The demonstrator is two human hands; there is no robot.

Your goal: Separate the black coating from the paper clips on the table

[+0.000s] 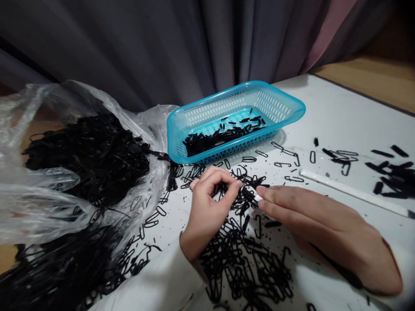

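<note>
My left hand point(212, 203) is in a pinch at the middle of the view, its thumb and forefinger closed at the end of a small black piece point(249, 185). Close on its right, my right hand point(311, 216) has its fingertips pressed together at the other end of the black piece, with something small and whitish at the tips. Under and in front of both hands lies a heap of thin black loops point(246, 268). Behind them stands a blue basket point(236, 144) holding many small black pieces.
A clear plastic bag point(152, 129) full of black strips point(87, 160) is on the left, with more black strips point(58, 272) below. On the white table point(324, 103), a white stick point(353, 192) and black pieces point(400, 179) lie at the right. A dark curtain point(145, 43) hangs behind.
</note>
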